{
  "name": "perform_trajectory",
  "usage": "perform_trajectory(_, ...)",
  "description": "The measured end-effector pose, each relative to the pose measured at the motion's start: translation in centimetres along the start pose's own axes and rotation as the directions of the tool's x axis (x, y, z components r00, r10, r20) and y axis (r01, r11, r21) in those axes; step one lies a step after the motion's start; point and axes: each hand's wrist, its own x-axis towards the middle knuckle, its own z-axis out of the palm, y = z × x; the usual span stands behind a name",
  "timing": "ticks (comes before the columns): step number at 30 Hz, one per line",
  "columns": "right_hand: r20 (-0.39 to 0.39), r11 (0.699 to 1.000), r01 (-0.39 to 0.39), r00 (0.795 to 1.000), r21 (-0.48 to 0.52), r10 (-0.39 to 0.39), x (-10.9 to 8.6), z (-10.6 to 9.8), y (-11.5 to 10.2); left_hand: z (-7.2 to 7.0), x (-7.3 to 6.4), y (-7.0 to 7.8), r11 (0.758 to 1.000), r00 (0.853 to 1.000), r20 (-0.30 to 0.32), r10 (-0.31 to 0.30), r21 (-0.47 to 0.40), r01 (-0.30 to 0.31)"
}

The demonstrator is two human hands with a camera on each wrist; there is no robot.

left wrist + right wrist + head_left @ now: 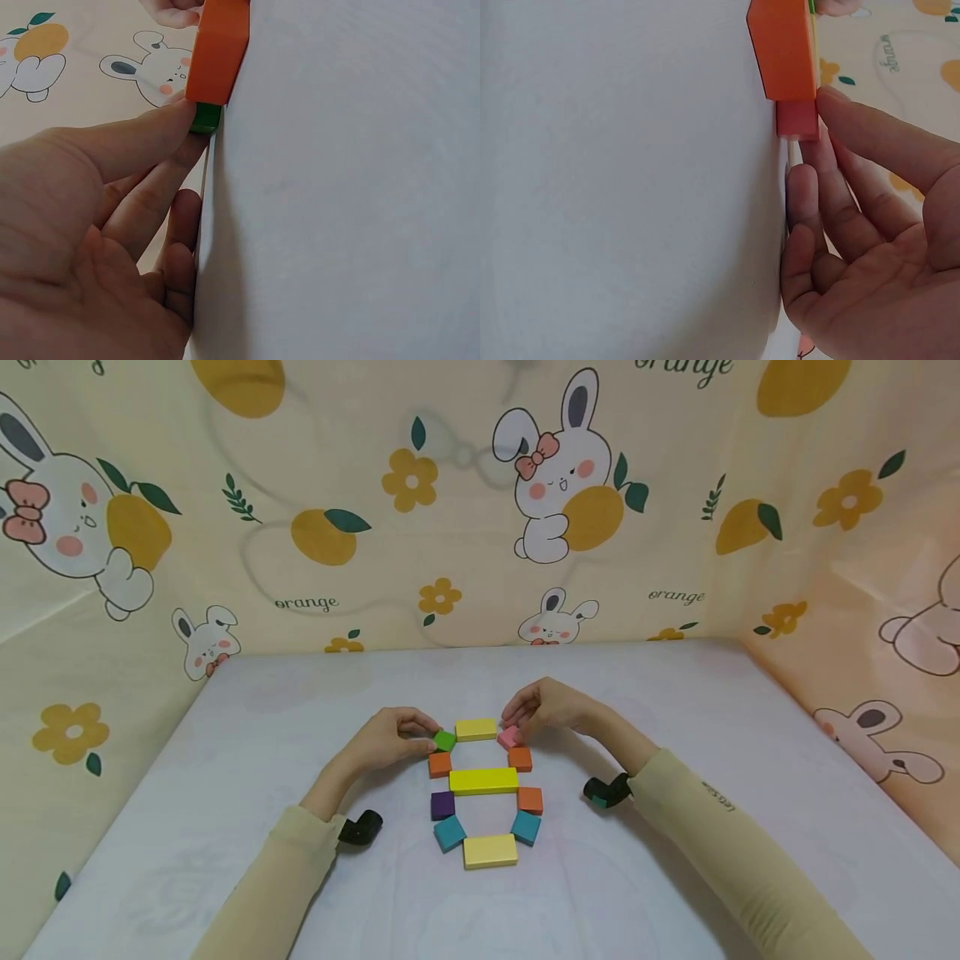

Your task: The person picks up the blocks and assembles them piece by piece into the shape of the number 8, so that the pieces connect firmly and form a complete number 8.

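On the white tabletop, coloured wooden-looking blocks form a closed outline with a bright yellow bar (483, 782) across its middle. At the upper left corner my left hand (381, 742) pinches a small green block (445, 741) between thumb and fingers. Opposite, my right hand (553, 707) pinches a pink block (509, 737) at the upper right corner. A pale yellow block (476, 730) lies between these two. Just nearer than the green block is an orange block (217, 56), which partly hides it in the left wrist view. Another orange block (784, 52) stands beside the pink one.
Nearer in the outline are a purple block (442, 806), an orange block (529, 800), teal blocks (450, 833) on both sides and a pale yellow block (491, 852) at the bottom. Black wrist devices (362, 828) project from both sleeves. A printed cloth (465, 527) hangs behind the table.
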Motion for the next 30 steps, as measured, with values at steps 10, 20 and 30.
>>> perform_trajectory(10,-0.028,1.0,0.011,1.0,-0.023,-0.012,0.03,0.19,0.14,0.06,0.07,-0.04,1.0,1.0,-0.003,-0.014,0.005,0.014)
perform_trajectory(20,-0.042,0.999,0.008,0.999,-0.04,-0.009,-0.1,0.25,0.3,-0.18,-0.06,-0.28,1.0,1.0,0.022,-0.007,-0.029,0.007)
perform_trajectory(30,-0.16,0.999,-0.039,0.986,0.024,0.043,-0.64,-0.17,0.58,-0.68,-0.11,-0.63,0.995,0.999,0.034,-0.007,-0.102,0.01)
